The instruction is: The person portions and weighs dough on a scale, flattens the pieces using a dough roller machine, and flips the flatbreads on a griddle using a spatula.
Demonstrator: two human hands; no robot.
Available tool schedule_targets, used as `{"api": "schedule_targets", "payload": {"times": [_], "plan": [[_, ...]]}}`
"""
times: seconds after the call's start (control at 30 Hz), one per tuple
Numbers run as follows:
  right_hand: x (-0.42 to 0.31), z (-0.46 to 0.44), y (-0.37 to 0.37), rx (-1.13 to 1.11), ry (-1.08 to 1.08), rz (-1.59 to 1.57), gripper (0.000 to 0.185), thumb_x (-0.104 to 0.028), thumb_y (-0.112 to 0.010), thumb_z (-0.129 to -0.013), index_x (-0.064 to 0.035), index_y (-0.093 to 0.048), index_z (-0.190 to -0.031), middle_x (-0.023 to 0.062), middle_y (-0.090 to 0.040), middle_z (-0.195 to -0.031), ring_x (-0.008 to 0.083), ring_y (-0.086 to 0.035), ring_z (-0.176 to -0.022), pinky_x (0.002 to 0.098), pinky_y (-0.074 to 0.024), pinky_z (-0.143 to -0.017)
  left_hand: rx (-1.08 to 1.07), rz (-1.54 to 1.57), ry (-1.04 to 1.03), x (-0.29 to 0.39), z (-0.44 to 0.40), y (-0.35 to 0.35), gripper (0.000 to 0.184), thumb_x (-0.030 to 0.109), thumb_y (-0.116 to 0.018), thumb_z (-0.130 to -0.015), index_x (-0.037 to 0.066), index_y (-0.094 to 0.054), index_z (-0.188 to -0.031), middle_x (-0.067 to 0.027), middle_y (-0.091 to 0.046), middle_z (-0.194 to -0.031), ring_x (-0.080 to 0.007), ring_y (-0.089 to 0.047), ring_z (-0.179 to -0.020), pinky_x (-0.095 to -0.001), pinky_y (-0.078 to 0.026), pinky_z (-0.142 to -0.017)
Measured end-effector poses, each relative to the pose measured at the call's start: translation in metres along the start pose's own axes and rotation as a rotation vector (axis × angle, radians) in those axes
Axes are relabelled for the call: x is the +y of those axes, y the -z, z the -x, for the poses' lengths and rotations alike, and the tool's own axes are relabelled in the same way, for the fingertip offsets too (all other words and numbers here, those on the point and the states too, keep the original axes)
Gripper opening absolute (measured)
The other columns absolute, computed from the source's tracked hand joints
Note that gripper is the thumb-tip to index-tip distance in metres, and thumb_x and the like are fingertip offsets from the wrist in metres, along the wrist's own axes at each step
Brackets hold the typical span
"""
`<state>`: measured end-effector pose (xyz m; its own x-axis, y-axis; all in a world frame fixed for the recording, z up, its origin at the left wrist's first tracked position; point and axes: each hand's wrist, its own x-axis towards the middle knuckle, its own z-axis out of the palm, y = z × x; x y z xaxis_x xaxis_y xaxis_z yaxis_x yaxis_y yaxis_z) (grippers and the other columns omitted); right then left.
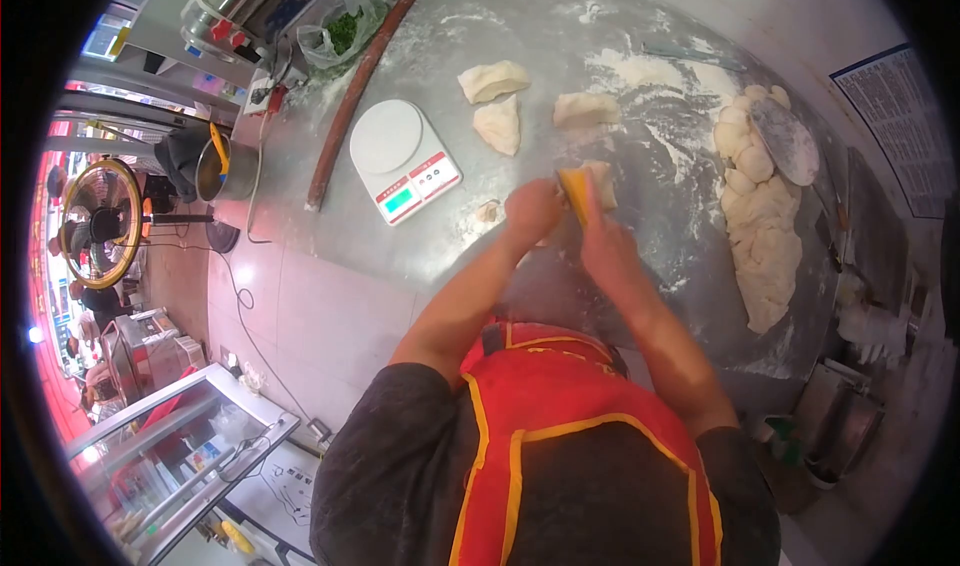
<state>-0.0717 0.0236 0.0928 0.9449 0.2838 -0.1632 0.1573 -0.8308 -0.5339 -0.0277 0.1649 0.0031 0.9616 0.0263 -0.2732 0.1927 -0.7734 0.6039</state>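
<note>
My right hand [609, 248] grips a yellow dough scraper [573, 194], its index finger stretched along the tool. The scraper stands against a piece of dough [602, 183] on the metal table. Just left of the blade, my left hand [535, 212] is closed and low over the table; its fingertips and whatever they hold are hidden. A small scrap of dough [488, 211] lies to its left. Farther back are two touching dough pieces [496, 124] and another dough piece [587, 110]. A white kitchen scale [405, 162] with a lit display stands to the left.
A long wooden rolling pin [363, 96] lies at the left edge, beside a bag of greens [343, 34]. At right is a large dough mass [762, 251] with a round, floury plate-like thing [785, 142] against it. Flour covers the table [540, 26] in patches.
</note>
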Motion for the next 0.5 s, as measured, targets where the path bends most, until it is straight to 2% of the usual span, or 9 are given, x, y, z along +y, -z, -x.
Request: {"api": "schedule_targets", "payload": {"times": [0.07,0.17,0.27,0.37,0.43,0.47,0.5], "plan": [[0.003,-0.003,-0.002,0.019,0.011,-0.013,0.077,0.001,-0.046,-0.081,-0.011,-0.008,-0.147,0.0282,-0.062,-0.079,0.0467,-0.06,-0.075,0.0541,-0.0463,-0.065,0.116,0.021,-0.151,-0.021,0.003,0.014,0.019,0.024,-0.059,-0.081,0.007,-0.061,-0.088,-0.0164,-0.064,-0.096,-0.0336,-0.061,-0.088,-0.0436,-0.047,-0.075],[0.01,0.003,-0.001,0.041,0.048,-0.058,0.076,0.0,-0.047,-0.083,-0.0109,-0.008,-0.146,0.0287,-0.061,-0.078,0.0473,-0.059,-0.073,0.0548,-0.0465,-0.065,0.414,0.014,-0.419,-0.057,0.024,0.037,0.02,0.017,-0.059,-0.082,0.004,-0.056,-0.097,-0.0209,-0.06,-0.106,-0.0379,-0.057,-0.094,-0.0429,-0.046,-0.081],[0.014,0.016,0.001,0.019,0.026,-0.046,0.075,-0.004,-0.049,-0.084,-0.0109,-0.008,-0.146,0.0286,-0.062,-0.078,0.0465,-0.06,-0.072,0.0543,-0.0473,-0.064,0.207,0.359,-0.017,-0.077,0.054,0.023,0.024,0.007,-0.057,-0.077,0.003,-0.057,-0.1,-0.0204,-0.058,-0.111,-0.0391,-0.053,-0.104,-0.042,-0.043,-0.089],[0.023,0.029,-0.002,-0.005,-0.06,-0.023,0.075,-0.007,-0.05,-0.085,-0.0113,-0.007,-0.146,0.0287,-0.062,-0.081,0.0459,-0.06,-0.072,0.0537,-0.0479,-0.064,0.3,0.447,-0.262,-0.07,0.074,-0.019,0.033,0.004,-0.057,-0.078,0.003,-0.055,-0.111,-0.0201,-0.057,-0.112,-0.0371,-0.052,-0.107,-0.0418,-0.042,-0.093],[0.025,0.038,0.001,-0.071,-0.193,0.008,0.075,-0.008,-0.05,-0.085,-0.0125,-0.007,-0.147,0.0287,-0.062,-0.085,0.046,-0.06,-0.072,0.0533,-0.0483,-0.064,0.394,0.063,-0.436,-0.041,0.087,-0.013,0.033,0.003,-0.055,-0.08,0.002,-0.055,-0.113,-0.0201,-0.057,-0.112,-0.0359,-0.052,-0.108,-0.0428,-0.041,-0.094],[0.027,0.045,0.003,-0.063,-0.181,-0.004,0.075,-0.009,-0.05,-0.085,-0.0132,-0.008,-0.147,0.0292,-0.061,-0.087,0.0463,-0.06,-0.074,0.053,-0.0485,-0.065,0.439,-0.121,-0.534,-0.026,0.091,-0.015,0.033,0.002,-0.054,-0.081,0.002,-0.055,-0.114,-0.0201,-0.057,-0.113,-0.0353,-0.053,-0.108,-0.0433,-0.041,-0.094],[0.03,0.051,0.004,-0.051,-0.173,-0.012,0.074,-0.01,-0.05,-0.086,-0.0139,-0.008,-0.147,0.0297,-0.061,-0.09,0.0467,-0.06,-0.075,0.0527,-0.0486,-0.066,0.384,-0.108,-0.56,-0.029,0.086,-0.023,0.032,0.004,-0.055,-0.083,0.002,-0.055,-0.115,-0.0189,-0.058,-0.112,-0.0352,-0.053,-0.108,-0.0425,-0.041,-0.094]]}}
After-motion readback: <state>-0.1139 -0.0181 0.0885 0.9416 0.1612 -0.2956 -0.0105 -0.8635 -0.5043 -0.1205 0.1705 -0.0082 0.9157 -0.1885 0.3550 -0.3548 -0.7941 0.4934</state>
